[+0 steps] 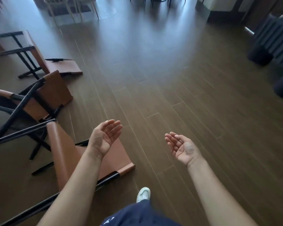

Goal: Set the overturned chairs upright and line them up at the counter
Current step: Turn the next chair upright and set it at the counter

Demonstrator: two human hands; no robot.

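Note:
Three overturned chairs with tan leather seats and black metal frames lie along the left of the wooden floor. The nearest chair (69,154) lies on its back at my feet, its backrest flat on the floor. A second chair (54,92) is tipped over behind it, and a third chair (39,54) lies farther back. My left hand (104,137) hovers palm up above the nearest chair's backrest, fingers apart, holding nothing. My right hand (181,147) is held palm up over bare floor, also empty. No counter is in view.
Light wooden chairs (72,10) and dark table legs (155,0) stand at the far end of the room. A dark ribbed piece of furniture (273,41) sits at the right edge. My white shoe (143,194) is on the floor between my arms.

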